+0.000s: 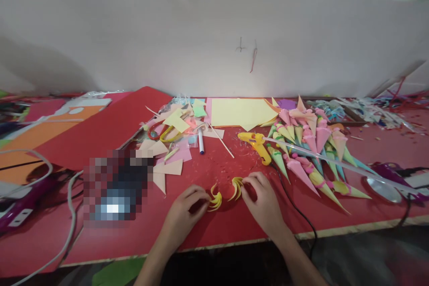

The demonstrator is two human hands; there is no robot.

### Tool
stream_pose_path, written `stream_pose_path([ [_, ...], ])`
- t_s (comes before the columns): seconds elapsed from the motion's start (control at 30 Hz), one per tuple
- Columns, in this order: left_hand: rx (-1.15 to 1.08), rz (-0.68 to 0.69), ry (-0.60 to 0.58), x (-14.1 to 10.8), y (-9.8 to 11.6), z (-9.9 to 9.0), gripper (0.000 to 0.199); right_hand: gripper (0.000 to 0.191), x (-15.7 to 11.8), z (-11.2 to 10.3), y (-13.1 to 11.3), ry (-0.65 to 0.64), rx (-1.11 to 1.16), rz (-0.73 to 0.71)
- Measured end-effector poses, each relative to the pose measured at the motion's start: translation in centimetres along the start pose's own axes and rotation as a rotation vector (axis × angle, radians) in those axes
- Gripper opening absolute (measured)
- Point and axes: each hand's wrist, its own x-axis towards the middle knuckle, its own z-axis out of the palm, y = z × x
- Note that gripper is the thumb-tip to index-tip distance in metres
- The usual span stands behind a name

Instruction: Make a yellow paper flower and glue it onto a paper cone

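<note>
While the left hand [189, 208] pinches a curled yellow foam piece with pointed strips [216, 200] between thumb and fingers, the right hand [259, 201] grips a similar pale yellow curled piece [236, 187] by its right end. Both pieces are held just above or on the red tabletop [201, 232], near its near edge, close to each other but apart; whether they touch the surface cannot be told.

Beyond the right hand lies a yellow glue gun [256, 143], a long translucent glue stick reaching from it to the right over a pile of pink, yellow, green and blue cone-shaped foam pieces [311, 143]. To the left of the glue gun are a white marker with a blue end [201, 142], a thin pale stick [223, 140] and a heap of pastel foam scraps [177, 120], with yellow-handled scissors [170, 134] among them. Farther back, pale yellow sheets [239, 111] lie before a white upright panel [161, 44].
</note>
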Motion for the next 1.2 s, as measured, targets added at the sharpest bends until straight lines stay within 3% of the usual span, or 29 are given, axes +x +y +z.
stream_pose_path([
  [0.3, -0.047, 0.017, -0.025, 0.08, 0.0, 0.57, 0.014, 0.012, 0.45, 0.24, -0.29, -0.107, -0.029, -0.022],
  [0.77, -0.104, 0.035, -0.053, 0.17, 0.43, 0.79, 0.014, 0.012, -0.08, 0.33, -0.46, -0.112, 0.056, -0.1],
  [1.2, -0.097, 0.034, -0.074, 0.36, 0.2, 0.93, 0.013, 0.011, 0.05, 0.14, -0.28, -0.215, 0.132, -0.13],
])
